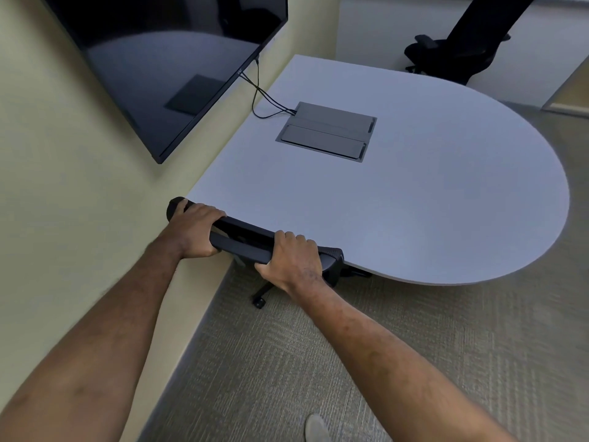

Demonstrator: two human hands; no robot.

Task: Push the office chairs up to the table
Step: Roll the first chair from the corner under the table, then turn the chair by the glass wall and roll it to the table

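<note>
A black office chair [242,237] stands at the near edge of the white table [430,202], its backrest top against the table edge and its seat hidden under the tabletop. My left hand [192,229] grips the left end of the backrest top. My right hand [291,260] grips the right part of it. One caster [259,302] and part of the base show on the carpet below. A second black office chair [452,55] stands beyond the far side of the table, a little way off from it.
The wall runs close along the left, with a dark wall screen [165,65] hanging above the table. A grey cable box [326,130] with black cables sits in the tabletop. Grey carpet [382,346] lies open to the right. My shoe [315,429] shows at the bottom.
</note>
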